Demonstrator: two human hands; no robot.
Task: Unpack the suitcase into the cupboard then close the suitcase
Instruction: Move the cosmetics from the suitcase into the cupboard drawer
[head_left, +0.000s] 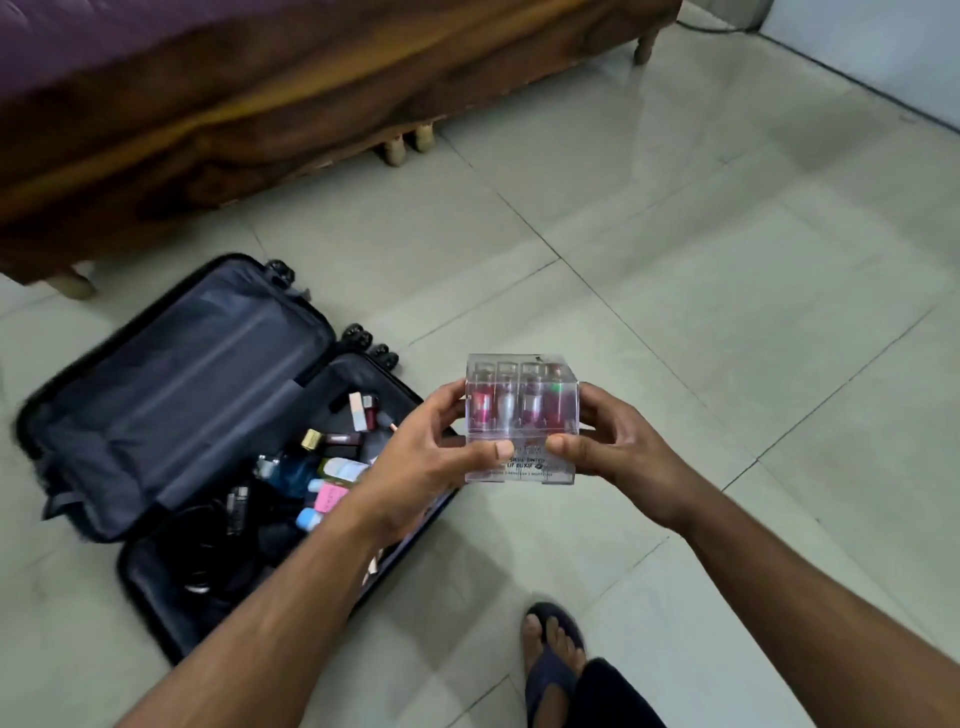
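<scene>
Suitcase (171, 395) lies open on tiled floor (675, 260).

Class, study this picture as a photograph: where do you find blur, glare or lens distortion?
Head view: the open suitcase smears with motion blur at its left edge; the clear box, held in the grip of left hand and right hand, stays fairly sharp; soft glare sheens the floor tiles; the wide lens bows the bed frame.
</scene>
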